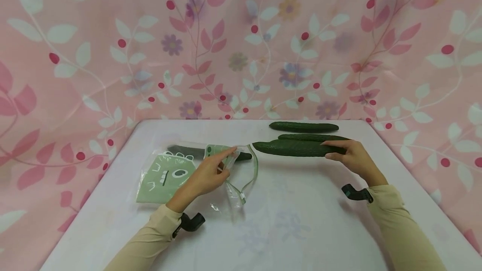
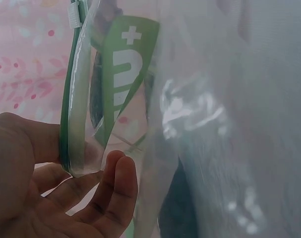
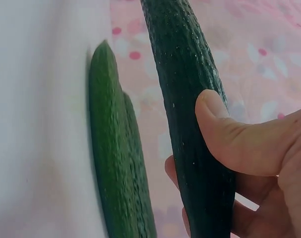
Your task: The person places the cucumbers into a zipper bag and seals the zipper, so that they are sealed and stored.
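Observation:
My right hand (image 1: pixel 352 156) grips a dark green cucumber (image 1: pixel 293 148) near its right end, the thumb along one side and fingers round the other in the right wrist view. The cucumber points left toward a clear plastic zip bag (image 1: pixel 162 183), printed with a green one-eyed monster. My left hand (image 1: pixel 207 172) pinches the bag's edge by the mouth; the left wrist view shows the green zip strip (image 2: pixel 66 104) between thumb and fingers. The mouth gapes to the right, its white slider (image 1: pixel 242 197) hanging at the near side. Inside the bag lies another cucumber (image 1: pixel 246 156), partly hidden by print and hand.
Two more cucumbers lie toward the back right of the white table (image 1: pixel 301 229): one (image 1: pixel 303 127) near the far edge, another (image 1: pixel 286 136) just behind the held one. A pink floral curtain (image 1: pixel 241 45) hangs behind the table. Each wrist wears a black camera mount (image 1: pixel 192 222).

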The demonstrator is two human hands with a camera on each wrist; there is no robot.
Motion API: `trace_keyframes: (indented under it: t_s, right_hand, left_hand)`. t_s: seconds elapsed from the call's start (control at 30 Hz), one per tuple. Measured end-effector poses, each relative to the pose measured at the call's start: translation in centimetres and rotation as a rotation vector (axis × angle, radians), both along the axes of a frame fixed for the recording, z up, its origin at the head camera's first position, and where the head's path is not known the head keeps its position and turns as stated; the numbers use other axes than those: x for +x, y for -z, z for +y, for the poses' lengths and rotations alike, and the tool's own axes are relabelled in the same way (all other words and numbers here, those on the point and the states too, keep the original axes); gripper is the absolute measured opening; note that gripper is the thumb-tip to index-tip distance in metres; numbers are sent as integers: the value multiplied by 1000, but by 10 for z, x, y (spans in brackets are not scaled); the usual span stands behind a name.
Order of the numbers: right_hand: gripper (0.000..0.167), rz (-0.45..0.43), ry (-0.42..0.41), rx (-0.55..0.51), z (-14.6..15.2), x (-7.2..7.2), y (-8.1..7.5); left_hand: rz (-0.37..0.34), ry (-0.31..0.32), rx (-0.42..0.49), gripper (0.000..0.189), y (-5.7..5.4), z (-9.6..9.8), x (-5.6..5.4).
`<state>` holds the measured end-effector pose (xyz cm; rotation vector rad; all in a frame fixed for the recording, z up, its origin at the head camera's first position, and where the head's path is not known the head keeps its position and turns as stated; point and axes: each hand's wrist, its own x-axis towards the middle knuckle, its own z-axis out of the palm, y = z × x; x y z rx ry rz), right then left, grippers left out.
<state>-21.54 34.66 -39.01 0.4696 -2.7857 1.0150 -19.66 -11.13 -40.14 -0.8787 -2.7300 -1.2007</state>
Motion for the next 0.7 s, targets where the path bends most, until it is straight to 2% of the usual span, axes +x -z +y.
trace_keyframes:
  t_s: [0.27,0.4,0.5,0.7]
  right_hand:
    - [39,18,-52,44,-12,-2,2]
    - [42,-7,-79,53,-20,-3,4]
    - [42,-20,-87,57,-27,-3,6]
    - [40,10,-84,74,-44,-1,11]
  left_hand:
    - [-8,0,6,69,-2,0,0]
    - [-8,-8,5,69,-4,0,1]
    - [-9,-10,3,69,-4,-1,1]
    - [-2,-2,8,70,-1,0,0]
